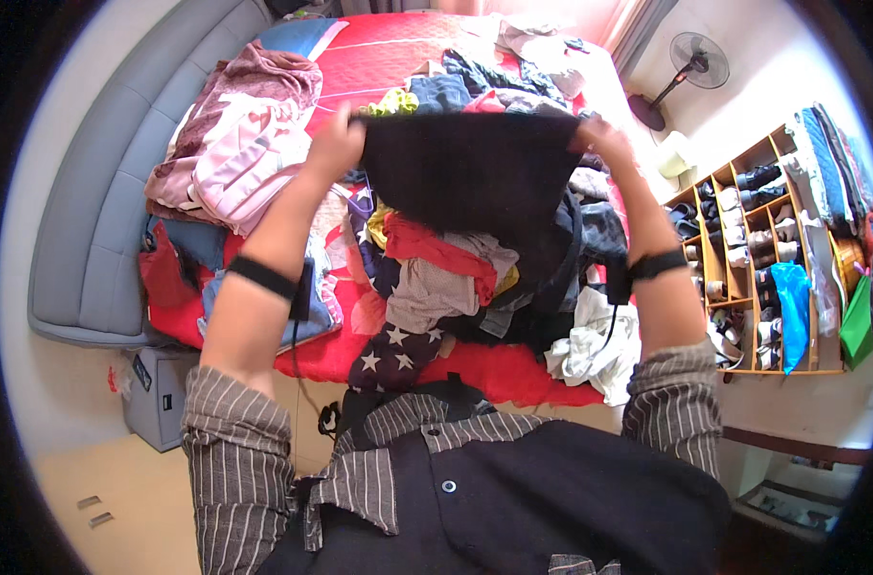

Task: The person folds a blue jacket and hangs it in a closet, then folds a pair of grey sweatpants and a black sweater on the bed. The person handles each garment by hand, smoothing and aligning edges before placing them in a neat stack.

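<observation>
Stretched between my two hands is a black piece of clothing (470, 168), its top edge pulled straight and its lower part hanging over the pile; its exact kind cannot be made out. My left hand (338, 146) grips the upper left corner, fingers closed. At the upper right corner my right hand (601, 142) is closed on the same cloth, slightly blurred. Under and in front of it lie a red garment (436, 257), a grey speckled garment (435, 299) and a dark cloth with white stars (395, 358). A white garment (599, 343) lies crumpled near the bed's front right.
The bed has a red cover (389, 57) and a grey padded headboard (101, 192) on the left. A pink backpack (250, 168) lies by my left arm. At right stand a shoe rack (743, 287) and a fan (697, 62). A grey safe (159, 398) stands at lower left.
</observation>
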### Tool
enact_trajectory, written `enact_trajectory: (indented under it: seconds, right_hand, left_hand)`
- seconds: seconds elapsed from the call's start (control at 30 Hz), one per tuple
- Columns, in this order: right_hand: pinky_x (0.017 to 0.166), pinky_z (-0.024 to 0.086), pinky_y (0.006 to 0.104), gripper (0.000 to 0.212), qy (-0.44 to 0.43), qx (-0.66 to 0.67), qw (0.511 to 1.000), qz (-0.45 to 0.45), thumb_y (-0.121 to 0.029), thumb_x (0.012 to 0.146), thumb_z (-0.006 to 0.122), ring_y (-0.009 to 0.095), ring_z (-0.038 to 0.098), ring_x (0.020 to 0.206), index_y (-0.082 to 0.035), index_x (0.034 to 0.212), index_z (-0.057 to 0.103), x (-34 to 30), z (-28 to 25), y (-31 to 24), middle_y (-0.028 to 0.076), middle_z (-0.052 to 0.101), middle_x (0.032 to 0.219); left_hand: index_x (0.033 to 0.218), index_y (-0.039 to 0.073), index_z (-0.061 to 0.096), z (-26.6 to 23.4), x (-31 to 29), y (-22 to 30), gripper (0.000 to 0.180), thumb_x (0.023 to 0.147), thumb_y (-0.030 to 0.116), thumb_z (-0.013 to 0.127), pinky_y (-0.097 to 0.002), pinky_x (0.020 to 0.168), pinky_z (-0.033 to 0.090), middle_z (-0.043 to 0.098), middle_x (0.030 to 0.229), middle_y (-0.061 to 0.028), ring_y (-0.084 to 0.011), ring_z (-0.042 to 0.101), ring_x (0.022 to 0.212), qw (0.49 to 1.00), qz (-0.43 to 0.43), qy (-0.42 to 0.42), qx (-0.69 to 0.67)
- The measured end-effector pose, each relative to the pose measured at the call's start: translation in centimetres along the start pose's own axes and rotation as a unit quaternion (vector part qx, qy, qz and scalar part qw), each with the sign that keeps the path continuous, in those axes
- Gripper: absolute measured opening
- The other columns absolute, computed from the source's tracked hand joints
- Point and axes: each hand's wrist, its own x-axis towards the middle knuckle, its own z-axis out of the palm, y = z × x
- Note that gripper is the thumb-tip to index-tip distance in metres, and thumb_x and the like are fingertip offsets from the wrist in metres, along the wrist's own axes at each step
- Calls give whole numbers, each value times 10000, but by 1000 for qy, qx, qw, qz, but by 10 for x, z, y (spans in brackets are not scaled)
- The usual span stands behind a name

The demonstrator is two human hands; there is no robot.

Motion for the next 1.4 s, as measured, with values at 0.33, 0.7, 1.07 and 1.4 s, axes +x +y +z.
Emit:
enact_trajectory:
  seconds: [0.33,0.7,1.07,1.4]
  right_hand:
    - [593,412,211,291,35,-7,997,-72,-273,773,598,104,603,723,-50,959,581,-39,-81,-139,44,624,786]
    - [594,433,315,358,-488,49,864,111,-359,752,630,191,562,667,-14,808,549,-256,50,-51,125,577,722]
    - [661,438,366,315,-492,2,848,198,-302,752,572,304,585,770,-28,904,550,-325,95,-21,162,603,809]
    - [661,438,396,350,-445,-6,876,187,-336,742,610,336,578,780,-41,908,523,-339,102,-12,180,592,796]
  left_hand:
    - [1033,30,542,-81,47,77,296,804,204,479,-315,752,440,601,875,-153,-246,591,831,986,28,127,-109]
    - [1016,-17,515,-76,-229,43,448,619,-76,316,-314,908,368,579,980,-168,-257,533,1012,990,-109,-73,-61]
    - [1039,12,514,-65,-368,37,397,699,-73,327,-214,639,421,573,832,-51,-98,518,710,918,-341,-77,-189]
    - [1025,56,513,-62,-363,41,371,712,-72,361,-213,610,410,551,780,-27,-83,493,672,928,-328,-104,-145]
